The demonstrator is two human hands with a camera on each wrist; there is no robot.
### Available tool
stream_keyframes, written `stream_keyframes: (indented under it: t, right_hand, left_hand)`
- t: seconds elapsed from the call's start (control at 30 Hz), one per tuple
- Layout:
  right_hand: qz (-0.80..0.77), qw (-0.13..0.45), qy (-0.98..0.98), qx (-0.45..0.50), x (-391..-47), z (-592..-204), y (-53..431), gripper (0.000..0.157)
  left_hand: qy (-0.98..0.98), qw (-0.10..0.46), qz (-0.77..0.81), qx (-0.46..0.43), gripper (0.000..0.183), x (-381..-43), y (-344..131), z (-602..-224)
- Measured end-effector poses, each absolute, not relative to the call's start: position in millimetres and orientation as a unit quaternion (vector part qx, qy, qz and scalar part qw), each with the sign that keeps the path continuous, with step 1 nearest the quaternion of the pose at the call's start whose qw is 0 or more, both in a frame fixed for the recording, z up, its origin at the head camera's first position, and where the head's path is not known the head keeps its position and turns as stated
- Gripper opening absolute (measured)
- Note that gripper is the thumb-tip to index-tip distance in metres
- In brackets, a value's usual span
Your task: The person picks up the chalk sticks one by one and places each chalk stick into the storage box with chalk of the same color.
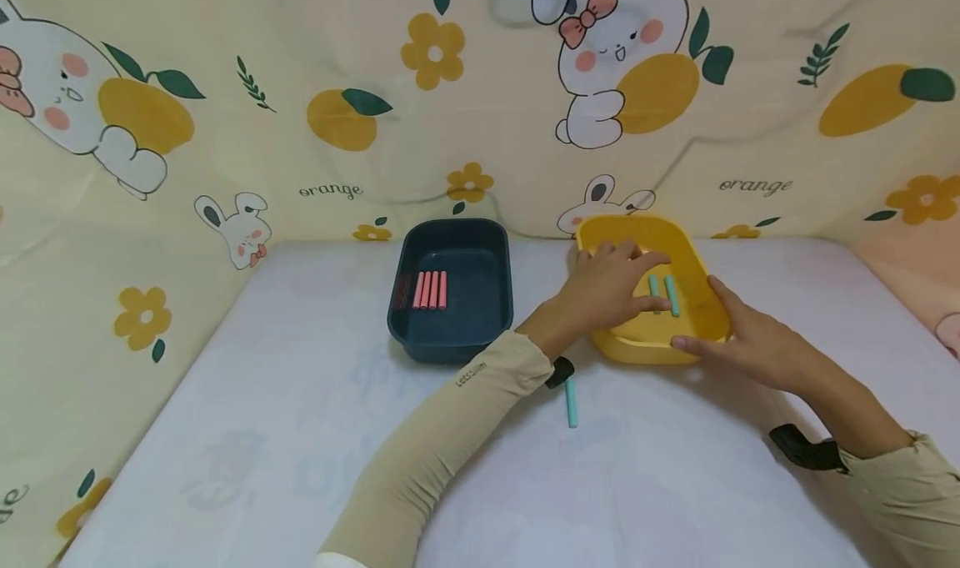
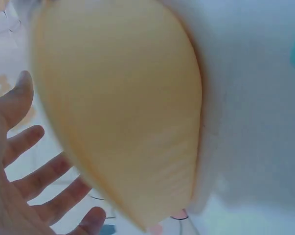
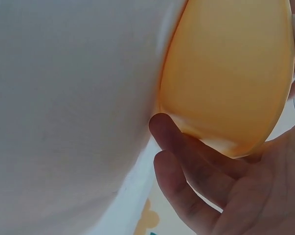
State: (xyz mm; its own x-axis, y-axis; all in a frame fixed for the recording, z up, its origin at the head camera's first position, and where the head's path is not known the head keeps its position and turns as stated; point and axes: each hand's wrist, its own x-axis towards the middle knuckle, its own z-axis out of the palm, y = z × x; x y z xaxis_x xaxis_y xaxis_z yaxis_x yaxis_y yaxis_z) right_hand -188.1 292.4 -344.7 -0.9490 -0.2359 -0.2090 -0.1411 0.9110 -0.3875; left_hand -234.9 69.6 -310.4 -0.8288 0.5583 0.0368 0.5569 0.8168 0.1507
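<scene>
My left hand (image 1: 611, 289) reaches over the yellow tub (image 1: 645, 353), fingers spread; the left wrist view shows nothing between them. Two mint-green chalk sticks (image 1: 672, 296) lie in that tub beside the left thumb, one partly hidden by it. On the tub's right side, my right hand (image 1: 757, 343) grips the wall, its thumb over the rim and its fingers (image 3: 206, 171) along the outside. Another mint-green chalk stick (image 1: 572, 403) lies on the table, partly behind the left wrist strap.
A dark blue tub (image 1: 450, 354) stands left of the yellow one, with several pink chalk sticks (image 1: 430, 290) side by side in it. Both tubs stand on a white-covered table (image 1: 300, 434), near a patterned cloth backdrop (image 1: 285, 168).
</scene>
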Motion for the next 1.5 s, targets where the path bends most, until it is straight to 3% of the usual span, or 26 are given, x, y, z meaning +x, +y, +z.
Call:
stream_keyframes:
  t: [0.33,0.6,0.77,1.2,1.5]
  right_hand:
    - [-0.206,0.138,0.964,-0.096,-185.5,-353.0,293.9,0.114]
    - [-0.203,0.136,0.965,-0.095,-190.8,-348.3,295.2,0.113]
    - [-0.195,0.139,0.967,-0.089,-191.9,-347.3,296.7,0.115]
    - [-0.205,0.144,0.964,-0.09,-195.7,-345.5,295.6,0.117]
    - [-0.217,0.143,0.961,-0.092,-193.1,-347.5,294.9,0.116]
  left_hand:
    - [0.923,0.021,0.151,0.353,0.063,-187.9,40.3,-307.1]
    - [0.904,0.034,0.291,0.31,0.075,-165.0,6.7,-309.8]
    - [0.885,0.058,0.347,0.306,0.072,-155.9,-10.4,-326.9]
    - [0.921,0.099,0.241,0.291,0.078,-146.3,-30.8,-349.6]
    - [0.932,0.079,0.183,0.301,0.081,-149.9,-38.6,-364.1]
